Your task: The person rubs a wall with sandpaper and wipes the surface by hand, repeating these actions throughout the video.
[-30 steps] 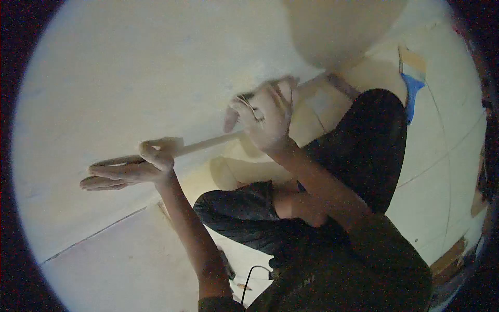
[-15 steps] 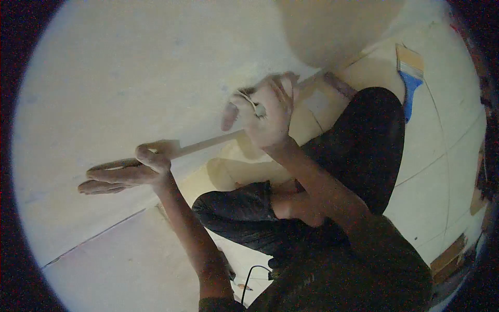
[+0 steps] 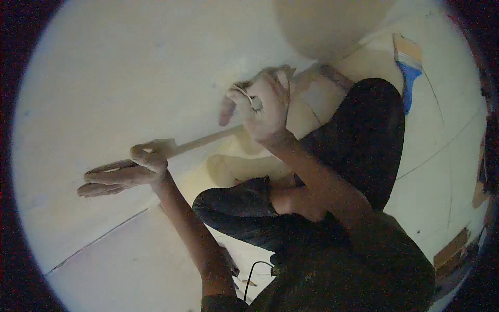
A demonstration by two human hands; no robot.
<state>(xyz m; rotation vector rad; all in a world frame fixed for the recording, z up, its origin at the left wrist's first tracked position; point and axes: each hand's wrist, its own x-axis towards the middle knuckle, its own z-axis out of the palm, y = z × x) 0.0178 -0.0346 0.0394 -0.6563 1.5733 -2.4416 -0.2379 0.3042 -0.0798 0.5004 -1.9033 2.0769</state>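
Observation:
My left hand [image 3: 127, 171] lies against the pale wall surface [image 3: 130, 78], its fingers stretched out to the left and its thumb apart from them. Up and to the right, my right hand [image 3: 266, 106] is closed, with pale dust over its skin. A thin, pale curled edge [image 3: 243, 89] shows between its thumb and fingers, like a folded sheet; the rest of it is hidden in the grip. From beside my left wrist, a narrow grey band [image 3: 208, 139] runs along the surface toward my right hand.
A paintbrush [image 3: 409, 67] with a blue handle lies on the tiled floor [image 3: 436, 151] at the right. My bent legs in dark cloth [image 3: 358, 135] fill the middle. A black cable [image 3: 251, 275] loops near the bottom, and brownish objects [image 3: 451, 249] lie at the lower right edge.
My right hand sits slightly higher and further left in view, and the paintbrush and legs have shifted a little the same way. My left hand keeps nearly the same place and pose.

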